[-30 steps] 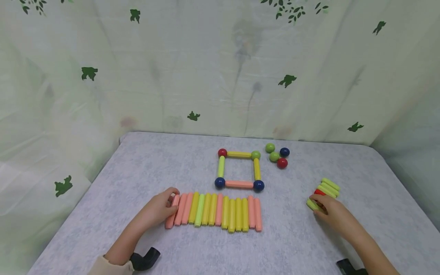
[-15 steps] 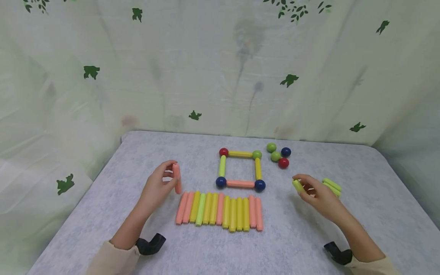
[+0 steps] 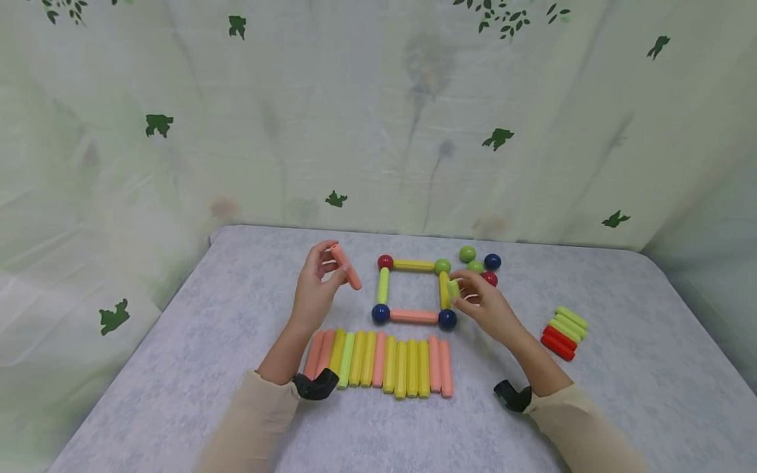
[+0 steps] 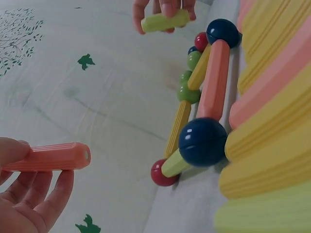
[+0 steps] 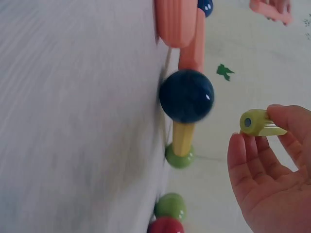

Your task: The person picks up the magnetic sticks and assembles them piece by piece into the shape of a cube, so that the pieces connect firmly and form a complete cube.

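Note:
My left hand pinches a pink magnetic stick between thumb and fingers, raised to the left of a square frame of sticks and balls. The left wrist view shows the stick's free end with a small round inset. My right hand holds a light green magnetic stick over the frame's right side, overlapping its yellow stick in the head view. The frame's corners are a red ball, a green ball and two dark blue balls. A pink stick forms its near side.
In front of the frame lies a row of pink, yellow and green sticks, partly behind my left wrist. Loose green, blue and red balls sit behind my right hand. Green and red sticks lie at the right. A printed curtain hangs behind the table.
Both hands have lifted a stick and moved inward toward the frame. The left took the leftmost pink stick from the row; the right took a green one from the right-hand group.

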Available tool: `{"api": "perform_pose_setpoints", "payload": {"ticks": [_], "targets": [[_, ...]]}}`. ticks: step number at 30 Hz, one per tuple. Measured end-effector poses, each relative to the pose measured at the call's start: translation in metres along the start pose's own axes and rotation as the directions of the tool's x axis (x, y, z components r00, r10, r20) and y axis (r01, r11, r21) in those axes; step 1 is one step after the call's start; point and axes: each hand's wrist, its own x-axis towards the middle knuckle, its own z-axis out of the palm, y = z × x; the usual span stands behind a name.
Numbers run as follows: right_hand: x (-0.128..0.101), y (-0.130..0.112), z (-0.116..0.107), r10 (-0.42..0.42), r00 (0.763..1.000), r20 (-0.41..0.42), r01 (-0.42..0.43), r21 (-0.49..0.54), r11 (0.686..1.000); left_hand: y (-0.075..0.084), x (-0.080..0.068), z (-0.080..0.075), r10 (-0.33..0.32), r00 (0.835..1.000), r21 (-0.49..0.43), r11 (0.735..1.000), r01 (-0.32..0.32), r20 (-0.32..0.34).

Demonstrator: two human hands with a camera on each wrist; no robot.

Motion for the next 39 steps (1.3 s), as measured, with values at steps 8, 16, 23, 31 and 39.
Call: {"api": "perform_pose_setpoints", "payload": {"ticks": [8, 16, 23, 31, 39], "targets": [[0.013, 0.001, 0.017, 0.019, 0.996, 0.086, -0.013, -0.076, 0.997, -0.003, 0.008, 0.03, 0.022, 1.0, -0.162, 0.987, -0.023, -0.008], [0.017, -0.004, 0.021, 0.074, 0.993, 0.093, -0.064, -0.113, 0.992, -0.006, 0.009, 0.062, -0.007, 0.998, -0.334, 0.942, 0.027, 0.064], [0.019, -0.007, 0.026, 0.043, 0.993, 0.108, -0.025, -0.159, 0.987, -0.011, 0.008, 0.085, -0.038, 0.993, -0.431, 0.898, 0.084, 0.114], [0.019, -0.006, 0.028, 0.036, 0.994, 0.1, -0.02, -0.152, 0.988, -0.02, 0.004, 0.098, -0.092, 0.99, -0.434, 0.892, 0.128, 0.103], [0.019, -0.006, 0.028, 0.05, 0.993, 0.104, -0.033, -0.154, 0.988, -0.022, 0.001, 0.101, -0.108, 0.991, -0.448, 0.884, 0.132, 0.081]]}}
